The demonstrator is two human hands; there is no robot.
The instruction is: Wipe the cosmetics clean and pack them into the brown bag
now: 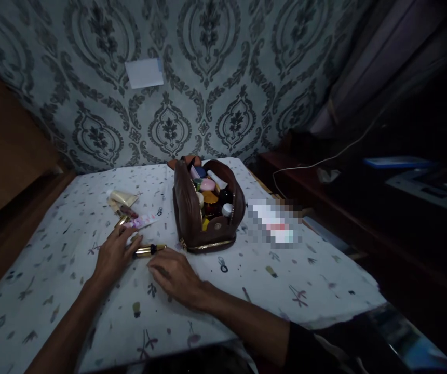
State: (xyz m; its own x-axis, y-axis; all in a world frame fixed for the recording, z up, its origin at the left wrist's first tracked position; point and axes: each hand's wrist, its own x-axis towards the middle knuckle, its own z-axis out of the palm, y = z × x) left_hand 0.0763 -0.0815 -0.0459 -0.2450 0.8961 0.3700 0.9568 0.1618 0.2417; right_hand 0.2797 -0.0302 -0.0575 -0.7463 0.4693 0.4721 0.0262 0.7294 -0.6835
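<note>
A slim gold cosmetic tube with black bands lies across the gap between my hands. My left hand has its thumb and fingers at the tube's left end, closed around it as far as I can see. Curled on the cloth, my right hand is just below the tube's right end; its fingertips are hidden. Beyond my left fingers lie a floral white-and-pink tube, a beige squeeze tube and a small gold item. The brown cosmetic bag stands unzipped, packed with several jars and bottles.
A white patterned cloth covers the table. Right of the bag is a pixelated, blurred-out object. A wooden panel borders the left side, and patterned wallpaper rises behind. A thin white cable hangs at the right.
</note>
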